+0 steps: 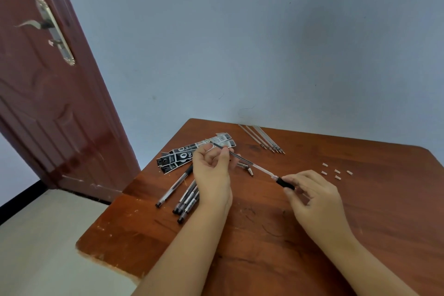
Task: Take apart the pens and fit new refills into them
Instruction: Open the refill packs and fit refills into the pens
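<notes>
Single head-worn wide-angle view, looking forward and down from above the near edge of the desk (312,235). Close range: both forearms enter from the bottom edge, hands mid-frame. Tilted high enough that the wall (240,43) fills the upper half; door (48,103) and floor (36,247) at left. No second view.

Both forearms are bare, with no sleeves in view. The left hand (212,173) and the right hand (314,196) carry no gloves, rings or watches. Fingernails are short.
</notes>
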The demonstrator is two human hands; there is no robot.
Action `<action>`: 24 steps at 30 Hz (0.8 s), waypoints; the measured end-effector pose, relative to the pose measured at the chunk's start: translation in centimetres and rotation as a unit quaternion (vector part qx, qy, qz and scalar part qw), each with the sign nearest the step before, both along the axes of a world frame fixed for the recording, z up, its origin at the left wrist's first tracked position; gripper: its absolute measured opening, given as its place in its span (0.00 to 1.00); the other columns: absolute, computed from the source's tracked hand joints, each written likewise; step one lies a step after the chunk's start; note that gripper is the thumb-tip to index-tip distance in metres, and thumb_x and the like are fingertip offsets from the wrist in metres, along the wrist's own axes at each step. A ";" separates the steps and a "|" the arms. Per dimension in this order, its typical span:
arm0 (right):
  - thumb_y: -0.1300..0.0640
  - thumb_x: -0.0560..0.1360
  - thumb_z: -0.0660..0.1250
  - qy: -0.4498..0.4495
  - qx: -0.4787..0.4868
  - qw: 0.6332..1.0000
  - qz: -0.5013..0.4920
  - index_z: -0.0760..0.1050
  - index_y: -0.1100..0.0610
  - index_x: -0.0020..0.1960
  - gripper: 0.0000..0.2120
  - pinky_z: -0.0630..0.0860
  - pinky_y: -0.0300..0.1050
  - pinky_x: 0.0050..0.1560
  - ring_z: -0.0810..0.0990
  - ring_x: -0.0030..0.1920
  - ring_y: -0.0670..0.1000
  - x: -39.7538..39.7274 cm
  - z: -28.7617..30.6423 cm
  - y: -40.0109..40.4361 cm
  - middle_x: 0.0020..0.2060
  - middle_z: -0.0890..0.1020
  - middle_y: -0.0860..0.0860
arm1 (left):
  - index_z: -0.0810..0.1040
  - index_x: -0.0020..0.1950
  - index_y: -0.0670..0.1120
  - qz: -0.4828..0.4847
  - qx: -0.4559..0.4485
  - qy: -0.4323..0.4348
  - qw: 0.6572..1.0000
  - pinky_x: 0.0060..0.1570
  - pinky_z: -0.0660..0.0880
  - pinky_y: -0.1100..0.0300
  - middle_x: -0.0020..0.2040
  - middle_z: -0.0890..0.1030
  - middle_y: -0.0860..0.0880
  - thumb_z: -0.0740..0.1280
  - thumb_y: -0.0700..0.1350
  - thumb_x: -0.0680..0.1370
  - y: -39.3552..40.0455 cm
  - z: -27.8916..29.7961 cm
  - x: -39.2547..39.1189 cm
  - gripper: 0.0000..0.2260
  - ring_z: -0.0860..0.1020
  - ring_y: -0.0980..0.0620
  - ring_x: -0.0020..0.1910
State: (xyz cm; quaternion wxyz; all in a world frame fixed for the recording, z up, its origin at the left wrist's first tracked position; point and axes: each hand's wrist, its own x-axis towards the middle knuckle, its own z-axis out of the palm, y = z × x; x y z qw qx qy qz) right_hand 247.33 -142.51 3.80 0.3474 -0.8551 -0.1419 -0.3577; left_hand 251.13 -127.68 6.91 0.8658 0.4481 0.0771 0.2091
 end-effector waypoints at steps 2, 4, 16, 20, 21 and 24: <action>0.62 0.63 0.66 0.001 0.006 1.000 -0.002 0.81 0.59 0.41 0.08 0.78 0.51 0.33 0.75 0.37 0.46 0.1 -0.1 0.0 0.34 0.80 0.51 | 0.68 0.46 0.48 -0.007 0.002 0.001 1.000 0.34 0.79 0.65 0.36 0.73 0.49 0.61 0.30 0.75 0.0 0.0 0.0 0.12 0.77 0.55 0.38; 0.62 0.63 0.66 0.004 0.009 1.000 -0.005 0.81 0.60 0.41 0.08 0.77 0.47 0.35 0.74 0.40 0.46 0.1 -0.1 -0.2 0.34 0.80 0.51 | 0.68 0.46 0.48 -0.013 0.007 0.000 1.000 0.34 0.79 0.65 0.36 0.73 0.49 0.61 0.30 0.75 0.0 0.1 -0.2 0.13 0.76 0.54 0.38; 0.69 0.63 0.73 0.026 0.073 0.997 0.000 0.79 0.60 0.38 0.07 0.71 0.24 0.42 0.74 0.42 0.37 -0.5 0.6 0.1 0.38 0.77 0.49 | 0.66 0.42 0.44 -0.158 0.139 -0.056 0.976 0.34 0.78 0.64 0.31 0.77 0.50 0.62 0.26 0.73 -1.6 -0.2 -1.5 0.13 0.80 0.58 0.33; 0.62 0.64 0.69 0.012 0.101 0.995 -0.011 0.80 0.60 0.35 0.02 0.64 0.18 0.45 0.72 0.47 0.32 -0.6 1.0 0.0 0.41 0.78 0.51 | 0.71 0.41 0.42 -0.236 0.154 -0.053 0.958 0.37 0.79 0.64 0.29 0.80 0.52 0.62 0.27 0.73 -1.1 -0.5 -1.5 0.10 0.80 0.57 0.33; 0.60 0.64 0.68 0.013 0.105 0.994 -0.008 0.80 0.60 0.36 0.04 0.64 0.18 0.46 0.71 0.47 0.30 -0.6 1.0 0.0 0.41 0.78 0.50 | 0.73 0.42 0.43 -0.256 0.174 -0.052 0.949 0.38 0.79 0.64 0.31 0.81 0.52 0.63 0.28 0.73 -1.0 -0.6 -1.6 0.10 0.80 0.57 0.35; 0.59 0.65 0.67 0.024 0.105 0.994 0.005 0.81 0.60 0.37 0.06 0.65 0.19 0.47 0.72 0.48 0.30 -0.6 1.0 0.0 0.40 0.78 0.49 | 0.82 0.38 0.50 -0.269 0.245 -0.051 0.930 0.40 0.78 0.64 0.35 0.83 0.55 0.67 0.31 0.72 -1.0 -0.9 -1.6 0.14 0.80 0.58 0.38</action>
